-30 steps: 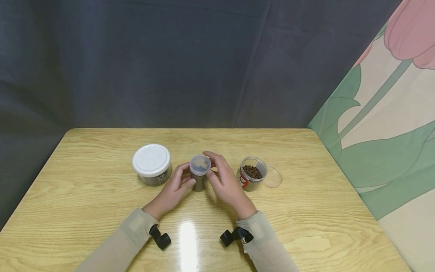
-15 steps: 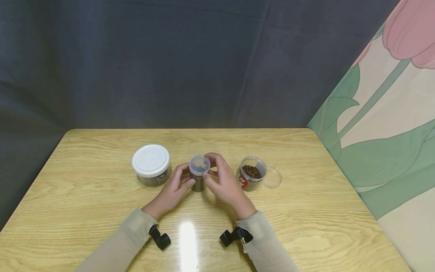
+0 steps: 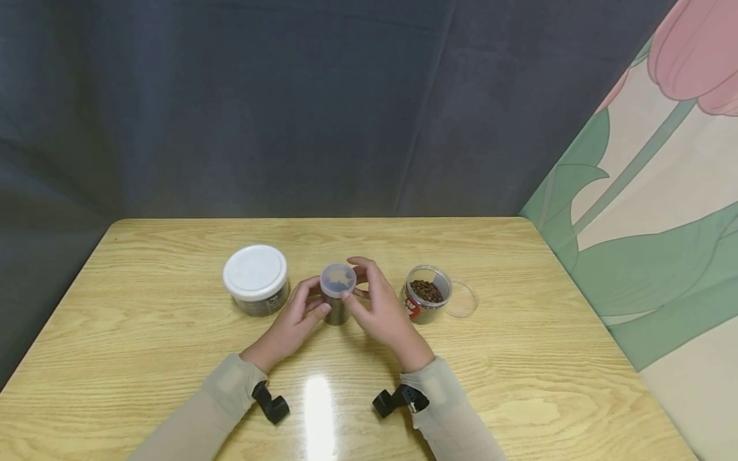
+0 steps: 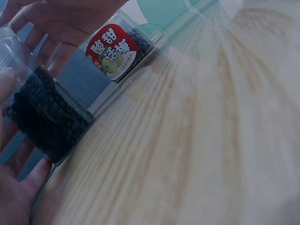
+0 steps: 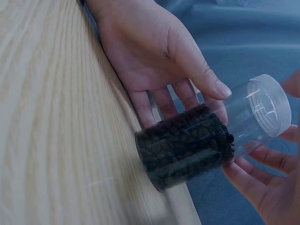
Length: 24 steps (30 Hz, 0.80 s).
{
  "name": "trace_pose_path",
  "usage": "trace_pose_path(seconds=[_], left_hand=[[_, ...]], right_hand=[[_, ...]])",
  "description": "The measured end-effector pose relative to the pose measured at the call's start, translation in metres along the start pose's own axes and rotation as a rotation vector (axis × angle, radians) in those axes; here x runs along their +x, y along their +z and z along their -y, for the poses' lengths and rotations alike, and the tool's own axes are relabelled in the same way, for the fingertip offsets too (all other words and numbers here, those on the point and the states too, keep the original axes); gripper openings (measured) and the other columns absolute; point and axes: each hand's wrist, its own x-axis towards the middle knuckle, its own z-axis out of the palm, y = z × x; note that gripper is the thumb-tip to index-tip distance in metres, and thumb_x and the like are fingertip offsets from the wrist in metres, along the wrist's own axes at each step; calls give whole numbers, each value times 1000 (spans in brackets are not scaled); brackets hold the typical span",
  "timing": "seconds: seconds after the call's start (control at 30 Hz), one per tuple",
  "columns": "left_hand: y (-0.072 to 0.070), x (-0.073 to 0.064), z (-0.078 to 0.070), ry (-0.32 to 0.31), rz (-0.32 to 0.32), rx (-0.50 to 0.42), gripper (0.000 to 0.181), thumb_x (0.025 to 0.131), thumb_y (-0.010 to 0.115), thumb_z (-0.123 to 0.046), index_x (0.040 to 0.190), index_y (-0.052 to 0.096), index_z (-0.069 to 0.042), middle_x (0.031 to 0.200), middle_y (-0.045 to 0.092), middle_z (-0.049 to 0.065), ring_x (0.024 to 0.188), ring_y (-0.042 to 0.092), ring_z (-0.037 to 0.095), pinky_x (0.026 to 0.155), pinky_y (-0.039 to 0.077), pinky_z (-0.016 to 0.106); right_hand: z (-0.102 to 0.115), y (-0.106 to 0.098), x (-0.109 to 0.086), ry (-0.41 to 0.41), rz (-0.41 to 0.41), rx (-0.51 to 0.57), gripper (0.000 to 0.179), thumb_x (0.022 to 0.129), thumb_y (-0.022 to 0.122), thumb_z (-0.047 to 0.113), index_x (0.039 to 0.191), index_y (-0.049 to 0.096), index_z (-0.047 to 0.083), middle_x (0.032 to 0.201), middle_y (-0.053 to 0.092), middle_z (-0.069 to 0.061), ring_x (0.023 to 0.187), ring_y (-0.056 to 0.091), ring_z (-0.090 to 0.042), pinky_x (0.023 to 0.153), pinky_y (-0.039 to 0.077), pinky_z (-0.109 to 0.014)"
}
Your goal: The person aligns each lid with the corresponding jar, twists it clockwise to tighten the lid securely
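A clear jar point(image 3: 336, 312), about half full of dark beans, stands upright at the middle of the table. A frosted translucent lid point(image 3: 338, 279) sits on its mouth. My left hand point(image 3: 290, 325) holds the jar's body from the left, thumb at the near side and fingers round behind. From the right, my right hand point(image 3: 385, 315) pinches the lid's rim, its thumb in front and the index finger at the far edge. The right wrist view shows the beans point(image 5: 183, 147) packed in the lower part, with bare space below the lid point(image 5: 268, 105).
On the left stands a dark tub with a white lid point(image 3: 255, 272). To the right, a lidless clear jar with a red label point(image 3: 412, 308) holds brown beans point(image 3: 426, 291). A thin clear disc point(image 3: 463, 299) lies beside it. A dark curtain point(image 3: 288, 109) hangs behind the table.
My right thumb has slid a little leftward along the lid's front rim, and the right fingers have shifted slightly at its far side. The left hand and jar stay in place.
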Motion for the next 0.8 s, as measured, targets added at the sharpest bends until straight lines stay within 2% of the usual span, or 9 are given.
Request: trace_pose_path(seconds=[0.13, 0.3, 0.6, 0.8], left_hand=[[0, 0, 1, 0, 2, 2, 51, 106, 51, -6, 153, 28, -1, 147, 37, 21, 137, 40, 36, 117, 40, 46], [0, 1, 2, 2, 3, -2, 51, 107, 50, -7, 152, 28, -1, 147, 37, 19, 137, 40, 34, 117, 40, 45], [0, 0, 1, 9, -9, 0, 51, 106, 52, -6, 151, 29, 0, 146, 39, 22, 135, 42, 34, 116, 41, 48], [-1, 0, 0, -14, -5, -12, 51, 106, 52, -7, 151, 29, 1, 146, 38, 21, 137, 41, 35, 117, 40, 46]], right_hand=[[-1, -1, -1, -28, 16, -20, 54, 102, 57, 20, 152, 40, 9, 126, 54, -14, 117, 56, -27, 102, 55, -37], [-1, -1, -1, -51, 17, -52, 49, 103, 56, 24, 151, 46, 13, 127, 54, -12, 116, 57, -24, 101, 55, -35], [1, -2, -1, -5, 24, -19, 50, 100, 62, 24, 146, 47, 11, 131, 54, -9, 117, 56, -23, 101, 55, -31], [3, -2, 0, 19, 27, -23, 52, 98, 65, 24, 144, 47, 8, 129, 55, -10, 115, 56, -22, 101, 55, -31]])
